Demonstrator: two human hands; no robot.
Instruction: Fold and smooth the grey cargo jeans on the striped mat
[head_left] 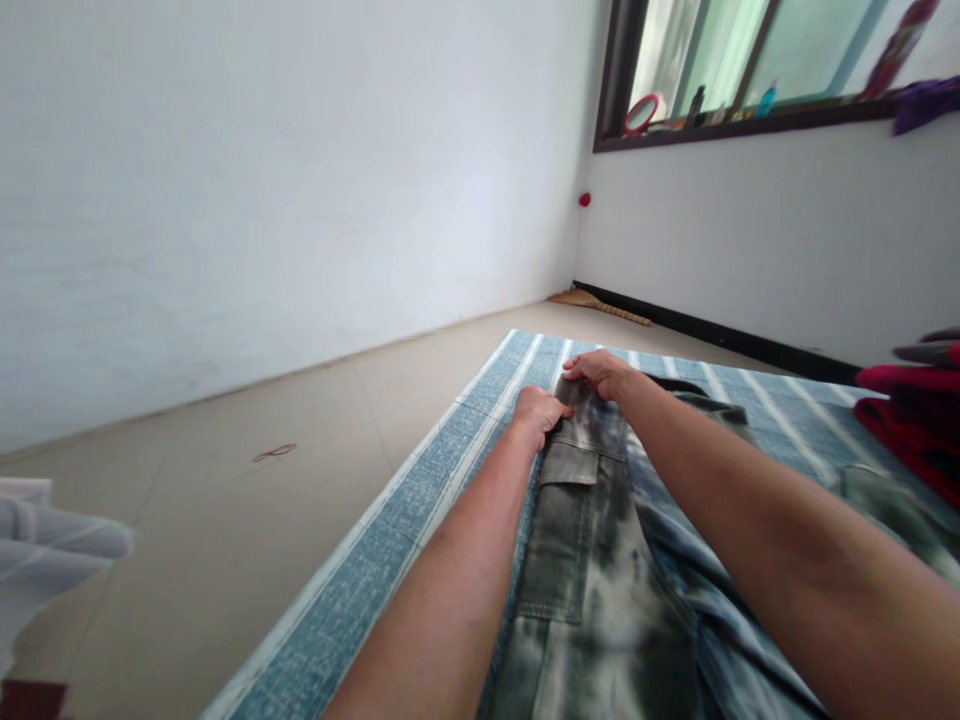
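Note:
A pair of dark green and grey tie-dye cargo pants (pixel 559 550) lies lengthwise on the blue and white striped cloth (pixel 442 440), a flapped side pocket facing up. Its far end is between my hands. My left hand (pixel 538 412) is closed, pinching the left edge of the pants just above the pocket flap. At the far end, my right hand (pixel 600 372) grips the top edge with fingers bent over it. My right forearm covers part of the pants and the fabric beside them.
Folded red and dark clothes (pixel 911 400) are stacked at the right. A hand broom (pixel 600 303) lies on the floor by the wall corner. White sheer fabric (pixel 52 545) hangs at the left. A red-rimmed mirror (pixel 642 115) and bottles stand on the windowsill.

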